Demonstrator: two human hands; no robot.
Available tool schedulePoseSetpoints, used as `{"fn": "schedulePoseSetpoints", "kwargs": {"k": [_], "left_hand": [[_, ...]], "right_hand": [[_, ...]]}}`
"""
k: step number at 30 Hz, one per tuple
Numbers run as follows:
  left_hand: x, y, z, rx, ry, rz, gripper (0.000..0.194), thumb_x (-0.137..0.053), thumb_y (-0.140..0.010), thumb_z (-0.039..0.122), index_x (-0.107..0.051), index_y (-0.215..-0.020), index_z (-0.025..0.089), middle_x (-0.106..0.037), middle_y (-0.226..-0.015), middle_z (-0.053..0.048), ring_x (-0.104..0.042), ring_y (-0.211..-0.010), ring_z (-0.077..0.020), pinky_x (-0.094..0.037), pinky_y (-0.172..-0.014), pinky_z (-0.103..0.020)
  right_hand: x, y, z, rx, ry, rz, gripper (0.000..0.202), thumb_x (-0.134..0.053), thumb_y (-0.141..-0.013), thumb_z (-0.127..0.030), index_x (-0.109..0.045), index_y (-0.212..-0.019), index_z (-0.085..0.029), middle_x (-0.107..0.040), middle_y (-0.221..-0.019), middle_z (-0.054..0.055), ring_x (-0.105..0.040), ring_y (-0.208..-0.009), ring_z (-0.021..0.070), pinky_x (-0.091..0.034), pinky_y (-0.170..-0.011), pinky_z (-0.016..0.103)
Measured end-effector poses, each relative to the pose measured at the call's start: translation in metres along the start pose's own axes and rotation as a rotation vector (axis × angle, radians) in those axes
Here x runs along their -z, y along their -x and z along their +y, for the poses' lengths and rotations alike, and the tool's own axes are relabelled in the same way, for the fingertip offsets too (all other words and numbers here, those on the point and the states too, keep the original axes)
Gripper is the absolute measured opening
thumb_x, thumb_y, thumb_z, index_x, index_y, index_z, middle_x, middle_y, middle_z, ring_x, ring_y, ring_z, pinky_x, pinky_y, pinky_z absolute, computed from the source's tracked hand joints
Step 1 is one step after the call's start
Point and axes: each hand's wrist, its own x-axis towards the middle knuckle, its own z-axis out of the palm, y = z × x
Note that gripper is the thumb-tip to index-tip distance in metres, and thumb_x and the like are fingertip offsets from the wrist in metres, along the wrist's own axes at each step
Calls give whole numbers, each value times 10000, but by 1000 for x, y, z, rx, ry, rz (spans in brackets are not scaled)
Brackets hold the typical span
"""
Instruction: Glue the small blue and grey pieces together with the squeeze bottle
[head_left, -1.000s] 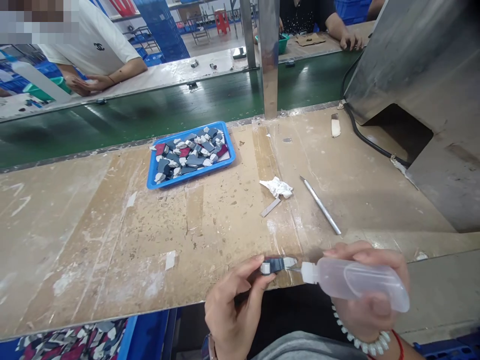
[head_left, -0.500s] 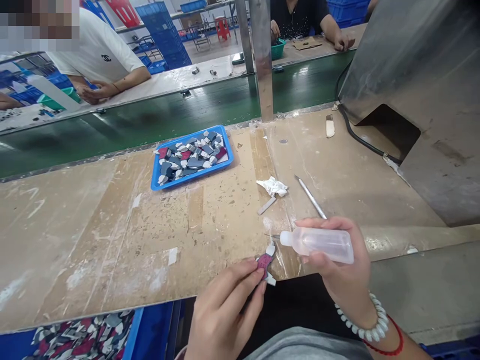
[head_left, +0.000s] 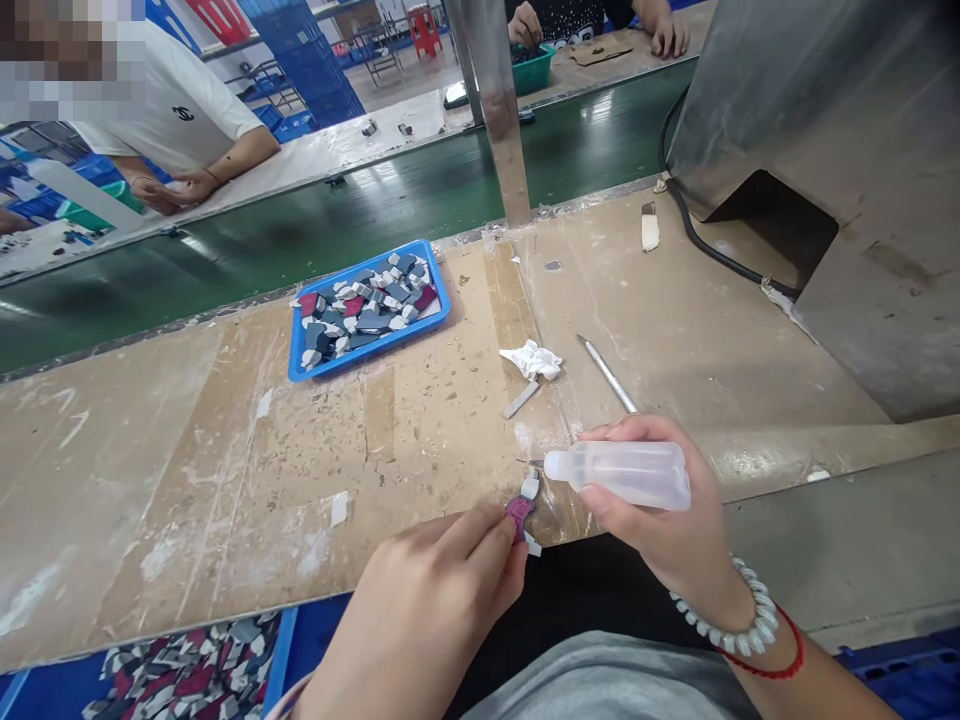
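Head view, near to far. At lower centre, the left hand pinches a small maroon-and-white piece against the bench edge. Just right of it, the right hand grasps a clear squeeze bottle, its nozzle aimed at the piece. A steady nozzle close to the piece and a light squeeze would probably serve best. Farther off lie crumpled tissue, a thin metal tool, and a blue tray of similar pieces. At upper left, another person's white shirt bears a small dark logo; no writing is legible.
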Motion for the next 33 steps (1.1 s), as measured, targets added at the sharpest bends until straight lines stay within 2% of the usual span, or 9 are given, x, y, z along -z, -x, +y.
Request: {"fn": "schedulePoseSetpoints", "kwargs": {"k": [3,6,9,13,16,20,24,28,33], "left_hand": [[1,-1,2,-50,-81,-57,335,-369,-1002,84,-684,-893,122,-723,-764,-40,-710,-581,-202,-631,-499,-341],[0,5,2,-70,-68,0,280,-411,-1004,89,-687,-957,86,-750,-844,-65,-726,-630,-200,-634,-528,-330],[-1,10,-2,-47,-17,59,219,-467,-1012,137,-682,-1000,98,-774,-979,-73,-753,-718,-198,-642,-585,-316],[0,8,-12,-10,114,40,190,-498,-1014,161,-685,-984,143,-780,-997,-36,-760,-777,-150,-624,-650,-236],[0,5,-19,19,237,11,148,-549,-992,160,-692,-956,166,-779,-969,-14,-755,-798,-121,-605,-700,-186],[0,4,-24,58,339,-22,134,-579,-975,155,-707,-946,178,-778,-977,-12,-755,-840,-122,-594,-757,-172],[2,3,-27,91,410,-61,143,-589,-968,159,-721,-916,176,-778,-924,-31,-754,-830,-139,-580,-723,-180],[4,2,-30,164,515,-114,200,-583,-976,181,-743,-857,162,-772,-863,-62,-745,-793,-158,-569,-674,-203],[3,3,-33,216,612,-126,254,-572,-984,215,-743,-804,161,-778,-882,-73,-744,-818,-171,-574,-710,-225]], "right_hand": [[0,-1,-2,-43,-36,-13,344,-851,-765,-193,-613,-988,-303,-716,-986,-46,-695,-819,112,-572,-708,157],[2,-1,-2,-78,-65,26,307,-843,-747,-212,-603,-928,-275,-684,-850,-48,-643,-682,106,-541,-591,153],[3,-2,-3,-107,-54,42,291,-843,-719,-233,-599,-874,-250,-641,-755,-44,-595,-596,109,-503,-508,161],[5,-5,-7,-130,-24,-59,320,-867,-693,-281,-594,-857,-243,-666,-778,-25,-629,-634,137,-519,-518,187],[6,-7,-9,-84,35,-113,288,-844,-730,-297,-594,-863,-242,-657,-706,-40,-608,-564,121,-499,-479,170],[6,-7,-9,-12,74,-166,264,-824,-762,-276,-597,-893,-248,-682,-724,-58,-636,-584,96,-510,-527,132],[4,-6,-8,13,124,-223,265,-840,-779,-317,-612,-899,-254,-679,-733,-65,-633,-595,81,-489,-533,116],[2,-5,-6,39,172,-211,278,-843,-793,-397,-638,-903,-245,-706,-789,-33,-656,-629,103,-518,-554,135],[2,-2,-3,61,161,-199,287,-828,-813,-431,-636,-923,-248,-717,-799,-25,-666,-625,112,-533,-537,137]]}}
